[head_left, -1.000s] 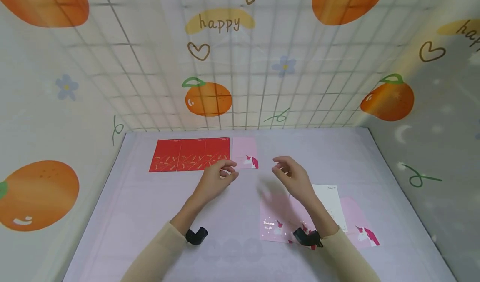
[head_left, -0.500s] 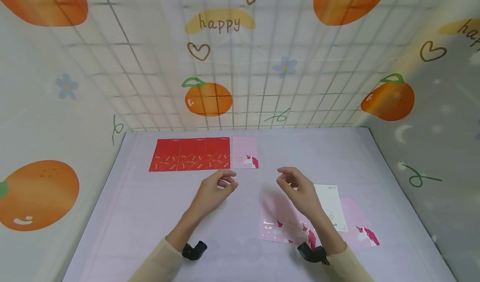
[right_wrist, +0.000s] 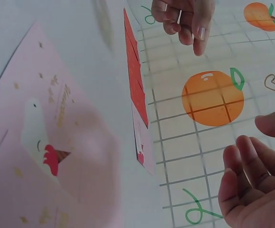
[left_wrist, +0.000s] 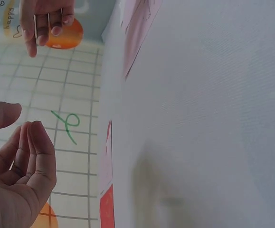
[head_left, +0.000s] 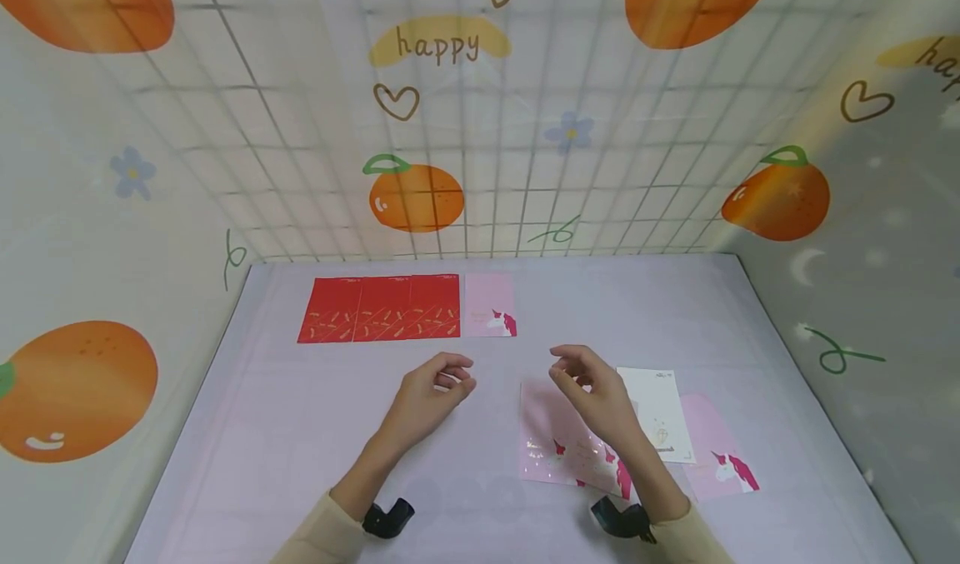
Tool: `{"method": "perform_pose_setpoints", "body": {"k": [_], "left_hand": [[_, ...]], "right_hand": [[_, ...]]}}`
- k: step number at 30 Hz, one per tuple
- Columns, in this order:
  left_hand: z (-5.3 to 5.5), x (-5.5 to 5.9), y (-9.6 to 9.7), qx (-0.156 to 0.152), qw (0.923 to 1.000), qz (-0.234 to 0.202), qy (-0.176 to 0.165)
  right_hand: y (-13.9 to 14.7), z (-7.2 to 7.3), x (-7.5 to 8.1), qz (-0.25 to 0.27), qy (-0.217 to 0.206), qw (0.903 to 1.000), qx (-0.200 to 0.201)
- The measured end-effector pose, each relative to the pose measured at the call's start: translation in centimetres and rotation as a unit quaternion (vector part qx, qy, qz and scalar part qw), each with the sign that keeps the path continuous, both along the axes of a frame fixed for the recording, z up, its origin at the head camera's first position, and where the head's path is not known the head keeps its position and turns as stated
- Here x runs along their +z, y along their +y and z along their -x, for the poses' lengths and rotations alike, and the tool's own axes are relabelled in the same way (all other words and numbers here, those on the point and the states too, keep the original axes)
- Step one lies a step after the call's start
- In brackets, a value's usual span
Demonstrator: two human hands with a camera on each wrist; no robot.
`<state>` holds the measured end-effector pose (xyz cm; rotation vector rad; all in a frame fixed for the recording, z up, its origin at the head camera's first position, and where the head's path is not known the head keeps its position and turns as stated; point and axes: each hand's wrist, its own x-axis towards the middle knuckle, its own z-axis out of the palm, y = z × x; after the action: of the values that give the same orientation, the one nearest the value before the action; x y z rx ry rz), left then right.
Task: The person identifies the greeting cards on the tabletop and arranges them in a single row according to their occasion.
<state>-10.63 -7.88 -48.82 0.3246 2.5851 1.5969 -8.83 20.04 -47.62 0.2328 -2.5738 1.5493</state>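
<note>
My left hand hovers above the table left of centre, fingers loosely bent, holding nothing. Likewise bare, my right hand hangs over pink unicorn cards and hides part of them. A white card lies just right of that hand, overlapping another pink unicorn card. Along the back, a row of red cards with gold marks lies flat, and a single pink unicorn card sits at its right end. In the right wrist view, the near pink card shows large below the hand.
The pale table ends at a hanging curtain printed with oranges, hearts and a grid. Side curtains stand to the left and right. Each wrist wears a black camera, such as the left one's camera.
Both hands have drawn back toward the person from near the back row, which is now uncovered. The cards have stayed where they were.
</note>
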Motion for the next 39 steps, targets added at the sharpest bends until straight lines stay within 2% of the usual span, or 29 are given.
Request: {"method": "perform_pose_setpoints", "body": {"k": [11, 19, 30, 39], "left_hand": [[0.1, -0.2, 0.3, -0.01, 0.9999, 0.001, -0.008], [0.6, -1.2, 1.0, -0.021, 0.9996, 0.002, -0.018], [1.4, -2.8, 2.9, -0.069, 0.9966, 0.01, -0.044], [2.4, -4.0, 4.7, -0.105, 0.992, 0.03, -0.064]], "right_hand": [[0.2, -0.1, -0.2, -0.001, -0.002, 1.0, -0.005], [0.7, -0.3, -1.1, 0.004, -0.004, 1.0, -0.005], [2.1, -0.6, -2.7, -0.019, -0.029, 0.9991, -0.025], [3.8, -0.3, -3.8, -0.037, -0.021, 0.9987, -0.026]]}}
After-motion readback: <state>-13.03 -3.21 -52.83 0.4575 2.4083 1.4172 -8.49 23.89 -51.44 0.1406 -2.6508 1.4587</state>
